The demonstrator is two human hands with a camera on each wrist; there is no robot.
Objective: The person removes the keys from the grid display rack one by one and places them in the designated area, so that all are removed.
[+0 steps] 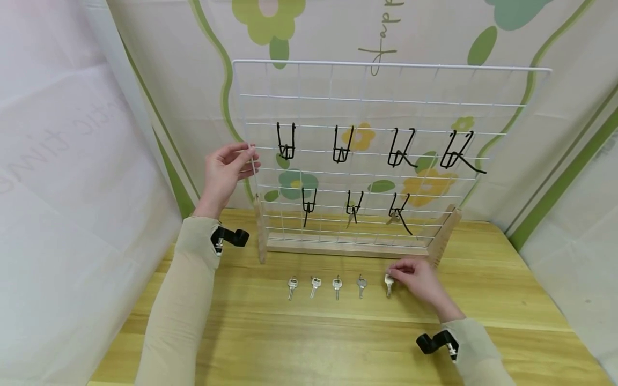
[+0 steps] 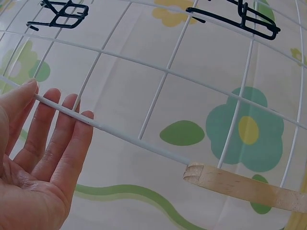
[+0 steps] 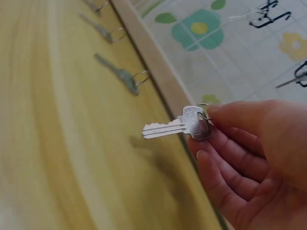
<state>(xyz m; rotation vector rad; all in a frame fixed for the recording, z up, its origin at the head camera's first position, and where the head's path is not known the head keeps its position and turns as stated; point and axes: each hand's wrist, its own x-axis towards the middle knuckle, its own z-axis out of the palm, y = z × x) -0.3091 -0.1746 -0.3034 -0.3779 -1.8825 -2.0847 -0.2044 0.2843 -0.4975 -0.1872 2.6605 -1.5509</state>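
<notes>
My left hand point(image 1: 226, 170) pinches the left edge wire of a white wire grid rack point(image 1: 391, 65) between thumb and fingers. In the right wrist view, my right hand point(image 3: 254, 148) pinches a silver key point(image 3: 165, 129) by its ring, just above the table, its toothed blade pointing away from the fingers. Several more silver keys point(image 1: 337, 288) lie in a row on the table to the left of that hand. Black hooks point(image 1: 287, 147) hang on the grid in two rows. Keys point(image 1: 393, 217) hang on the middle and right hooks of the lower row.
The grid stands in a wooden base point(image 1: 347, 247) with upright side posts point(image 1: 261, 230) on a wood-grain table point(image 1: 289, 343). A flower-printed cloth point(image 1: 159, 32) hangs behind it and white cloth flanks both sides. The upper hooks jut forward from the grid.
</notes>
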